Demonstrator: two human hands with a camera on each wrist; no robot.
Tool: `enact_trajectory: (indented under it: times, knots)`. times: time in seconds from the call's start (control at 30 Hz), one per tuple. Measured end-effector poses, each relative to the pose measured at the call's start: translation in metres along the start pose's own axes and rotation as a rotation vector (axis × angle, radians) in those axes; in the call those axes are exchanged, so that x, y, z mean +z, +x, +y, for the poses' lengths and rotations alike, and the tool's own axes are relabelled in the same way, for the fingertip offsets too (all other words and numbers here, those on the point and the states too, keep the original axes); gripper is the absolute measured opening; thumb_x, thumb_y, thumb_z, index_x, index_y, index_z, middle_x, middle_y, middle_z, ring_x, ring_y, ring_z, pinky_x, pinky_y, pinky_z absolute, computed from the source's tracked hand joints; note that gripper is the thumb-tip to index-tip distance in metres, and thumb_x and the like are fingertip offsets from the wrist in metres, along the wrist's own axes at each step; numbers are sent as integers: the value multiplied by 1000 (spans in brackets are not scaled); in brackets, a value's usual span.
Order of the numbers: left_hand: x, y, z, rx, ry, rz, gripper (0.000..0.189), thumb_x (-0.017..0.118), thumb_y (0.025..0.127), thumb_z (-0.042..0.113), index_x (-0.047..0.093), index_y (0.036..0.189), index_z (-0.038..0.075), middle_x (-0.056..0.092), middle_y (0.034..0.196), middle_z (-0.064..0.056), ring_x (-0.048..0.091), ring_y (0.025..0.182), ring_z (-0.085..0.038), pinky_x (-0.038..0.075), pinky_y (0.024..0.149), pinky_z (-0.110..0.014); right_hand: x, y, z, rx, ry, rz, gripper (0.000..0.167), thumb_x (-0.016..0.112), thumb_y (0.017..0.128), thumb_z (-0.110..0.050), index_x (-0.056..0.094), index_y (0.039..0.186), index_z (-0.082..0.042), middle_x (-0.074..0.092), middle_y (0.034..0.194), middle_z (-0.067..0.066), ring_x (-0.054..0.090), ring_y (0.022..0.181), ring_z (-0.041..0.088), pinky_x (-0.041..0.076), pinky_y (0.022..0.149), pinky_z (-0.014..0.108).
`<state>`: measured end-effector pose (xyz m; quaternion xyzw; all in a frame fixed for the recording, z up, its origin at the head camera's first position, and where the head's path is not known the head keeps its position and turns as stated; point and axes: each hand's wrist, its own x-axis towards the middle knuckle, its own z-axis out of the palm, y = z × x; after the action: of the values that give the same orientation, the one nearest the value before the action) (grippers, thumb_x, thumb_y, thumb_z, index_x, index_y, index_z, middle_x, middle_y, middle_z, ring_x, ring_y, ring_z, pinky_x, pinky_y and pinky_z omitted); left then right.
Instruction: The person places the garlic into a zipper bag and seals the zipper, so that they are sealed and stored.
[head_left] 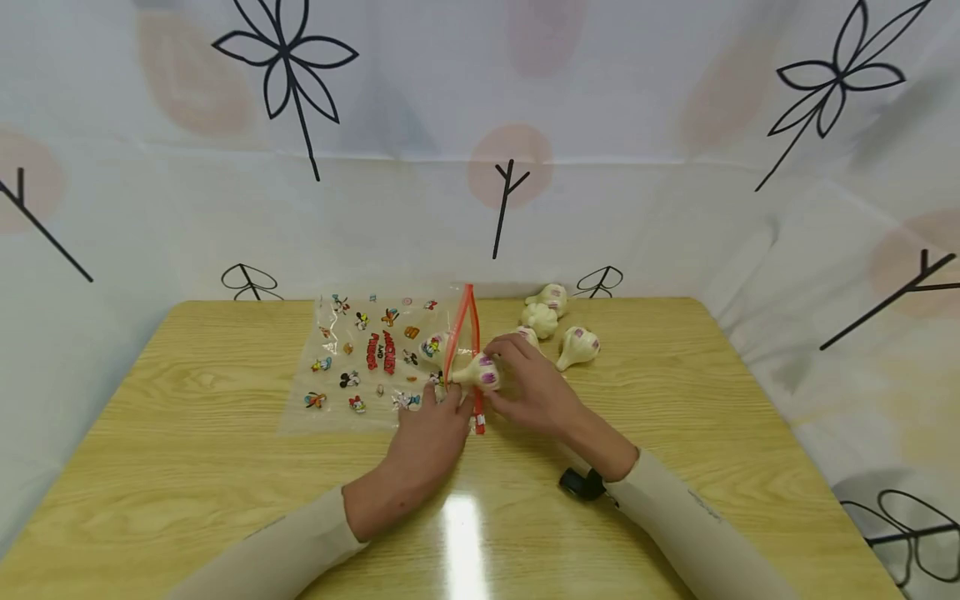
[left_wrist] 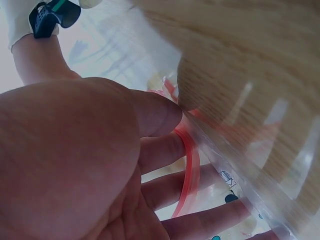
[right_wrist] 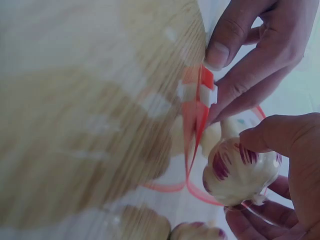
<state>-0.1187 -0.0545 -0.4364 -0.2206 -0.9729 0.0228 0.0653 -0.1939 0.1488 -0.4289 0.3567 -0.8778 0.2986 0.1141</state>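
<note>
On the table lies a clear zip bag (head_left: 341, 333) with printed cartoon figures and a red zip edge (head_left: 452, 333), its mouth parted toward the right. My left hand (head_left: 431, 433) rests at the near side of the mouth. In the left wrist view its straight fingers (left_wrist: 200, 220) pass the red strip, the thumb near the zip's end. My right hand (head_left: 536, 387) holds a garlic bulb (right_wrist: 235, 172) between thumb and fingers, stem pointing left into the mouth. Another garlic bulb (head_left: 433, 350) shows through the bag's plastic, just inside the mouth.
Several garlic bulbs (head_left: 577, 346) lie on the wooden table (head_left: 225, 500) beyond and to the right of my right hand. A black wrist device (head_left: 581, 483) sits by the right sleeve. A white patterned cloth (head_left: 420, 217) hangs behind the table.
</note>
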Motion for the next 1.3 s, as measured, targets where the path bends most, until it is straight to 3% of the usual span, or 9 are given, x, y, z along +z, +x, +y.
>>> enact_trajectory:
  times: [0.4, 0.7, 1.0, 1.3]
  knots:
    - [0, 3, 4, -3, 36, -23, 43, 60, 109, 20, 59, 152, 15, 57, 150, -12, 57, 134, -45, 63, 76, -63, 8, 16, 2, 22, -31, -26, 52, 85, 89, -15, 61, 133, -4, 61, 134, 9, 61, 125, 25, 53, 109, 43]
    - [1, 1, 1, 5, 62, 19, 40, 63, 107, 22, 64, 147, 14, 61, 143, -12, 60, 130, -44, 64, 72, -60, 14, 28, 6, 47, 44, -40, 49, 84, 91, -13, 62, 134, -5, 63, 133, 9, 64, 117, 24, 57, 101, 41]
    - [0, 0, 0, 0, 59, 17, 39, 64, 107, 23, 65, 146, 15, 60, 144, -11, 60, 129, -45, 64, 72, -60, 24, 36, 6, 30, -19, -17, 52, 82, 91, -11, 66, 140, -3, 63, 129, 11, 63, 111, 24, 58, 94, 41]
    - [1, 0, -1, 11, 52, 23, 37, 63, 107, 17, 66, 144, 12, 60, 144, -9, 60, 129, -46, 64, 71, -61, 30, 46, 4, 141, 31, -17, 54, 80, 94, -13, 59, 141, 3, 60, 133, 16, 63, 105, 24, 59, 90, 38]
